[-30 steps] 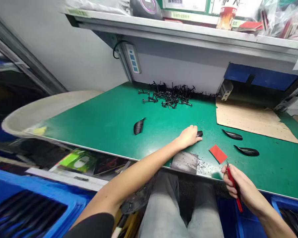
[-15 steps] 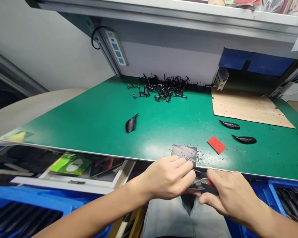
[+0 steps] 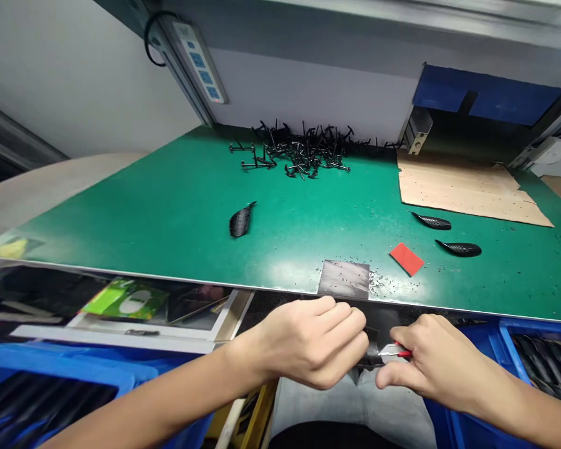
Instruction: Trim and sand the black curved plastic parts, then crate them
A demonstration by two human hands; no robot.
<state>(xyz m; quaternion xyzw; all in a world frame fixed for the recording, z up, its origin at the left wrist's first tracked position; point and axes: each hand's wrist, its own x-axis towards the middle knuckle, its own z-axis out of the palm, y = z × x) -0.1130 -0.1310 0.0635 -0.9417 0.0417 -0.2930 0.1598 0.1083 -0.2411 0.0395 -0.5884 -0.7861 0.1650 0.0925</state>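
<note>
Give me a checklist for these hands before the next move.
1. Left hand has the small black piece in its grip: ok, though the fingers hide most of it.
2. Right hand has the red-handled knife in its grip: ok.
3. Blade well clear of the left fingers: cannot tell, the tip sits close beside them.
4. Work held above the green bench: not ok, both hands are off its front edge, over the lap.
5. Three black leaf-shaped pieces away from the hands: ok, all lie out on the bench.
</note>
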